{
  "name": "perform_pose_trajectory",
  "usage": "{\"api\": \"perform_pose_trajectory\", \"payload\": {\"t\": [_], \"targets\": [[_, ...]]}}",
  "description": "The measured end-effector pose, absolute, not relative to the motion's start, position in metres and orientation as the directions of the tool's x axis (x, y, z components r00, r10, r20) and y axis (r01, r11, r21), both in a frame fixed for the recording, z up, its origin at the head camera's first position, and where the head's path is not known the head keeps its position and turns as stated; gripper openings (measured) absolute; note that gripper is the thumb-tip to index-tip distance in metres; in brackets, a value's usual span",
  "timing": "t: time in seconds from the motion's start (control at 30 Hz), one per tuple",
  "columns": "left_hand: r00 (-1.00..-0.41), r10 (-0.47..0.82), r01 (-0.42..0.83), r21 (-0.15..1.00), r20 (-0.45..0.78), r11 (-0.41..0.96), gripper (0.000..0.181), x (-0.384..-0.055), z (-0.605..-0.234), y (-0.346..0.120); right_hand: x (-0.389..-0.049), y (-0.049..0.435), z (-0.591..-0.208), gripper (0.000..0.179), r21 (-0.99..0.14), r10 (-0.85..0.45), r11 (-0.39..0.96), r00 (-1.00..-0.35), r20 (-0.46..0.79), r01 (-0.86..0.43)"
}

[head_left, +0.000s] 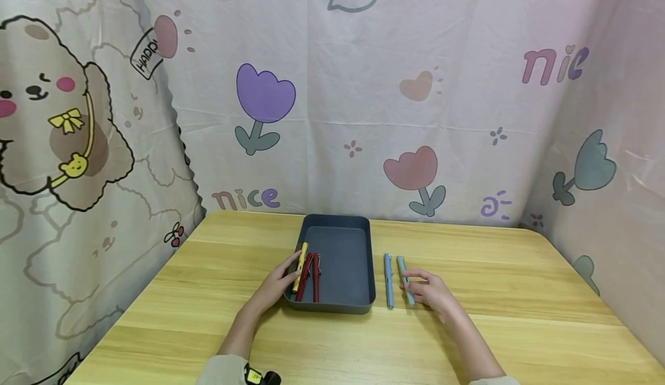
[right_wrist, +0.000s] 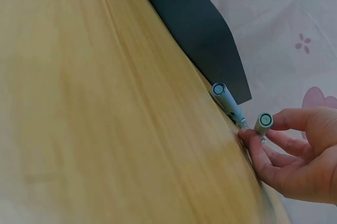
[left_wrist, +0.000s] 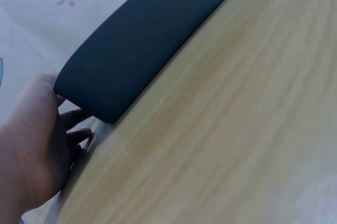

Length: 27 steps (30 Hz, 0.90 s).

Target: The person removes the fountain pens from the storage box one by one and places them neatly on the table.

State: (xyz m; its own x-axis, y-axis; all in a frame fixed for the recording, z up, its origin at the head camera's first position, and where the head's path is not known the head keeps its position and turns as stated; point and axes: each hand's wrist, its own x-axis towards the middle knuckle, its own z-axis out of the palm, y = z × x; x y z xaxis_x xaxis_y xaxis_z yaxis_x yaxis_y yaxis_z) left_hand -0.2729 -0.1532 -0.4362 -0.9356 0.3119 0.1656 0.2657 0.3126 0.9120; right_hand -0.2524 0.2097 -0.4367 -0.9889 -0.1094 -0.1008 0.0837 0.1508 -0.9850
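Observation:
A dark grey rectangular tray (head_left: 343,264) stands on the table. My left hand (head_left: 272,287) holds its left side wall, fingers at the rim. Inside, along that wall, lie a yellow pen (head_left: 303,252) and two dark red pens (head_left: 316,284), with clips showing. The left fingertips overlap the yellow pen in the head view. To the tray's right, my right hand (head_left: 431,295) pinches a pale green pen (right_wrist: 265,120) between thumb and fingers. A blue pen (head_left: 388,281) lies just left of it, between it and the tray.
The wooden table (head_left: 467,339) has its far edge along a printed cloth backdrop (head_left: 343,96), which also hangs at both sides. A dark strap with a small device (head_left: 257,376) sits on the left wrist.

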Motion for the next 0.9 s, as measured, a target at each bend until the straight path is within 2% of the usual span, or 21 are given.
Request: {"api": "perform_pose_trajectory", "payload": {"t": [0.17, 0.43, 0.9], "targets": [[-0.936, 0.314, 0.266, 0.905, 0.160, 0.332, 0.050, -0.2664, -0.4279, -0.1514, -0.2514, 0.2091, -0.4361, 0.036, -0.985, -0.102, 0.146, -0.989, -0.106, 0.091], [-0.930, 0.327, 0.265, 0.923, 0.168, 0.279, 0.051, -0.2734, -0.4370, -0.1543, -0.2490, 0.2061, -0.4356, 0.034, -0.978, -0.037, 0.172, -0.991, -0.131, 0.122], [-0.933, 0.319, 0.271, 0.909, 0.167, 0.316, 0.050, -0.2710, -0.4344, -0.1527, -0.2484, 0.2061, -0.4365, 0.034, -0.977, -0.044, 0.186, -0.993, -0.113, 0.103]]}}
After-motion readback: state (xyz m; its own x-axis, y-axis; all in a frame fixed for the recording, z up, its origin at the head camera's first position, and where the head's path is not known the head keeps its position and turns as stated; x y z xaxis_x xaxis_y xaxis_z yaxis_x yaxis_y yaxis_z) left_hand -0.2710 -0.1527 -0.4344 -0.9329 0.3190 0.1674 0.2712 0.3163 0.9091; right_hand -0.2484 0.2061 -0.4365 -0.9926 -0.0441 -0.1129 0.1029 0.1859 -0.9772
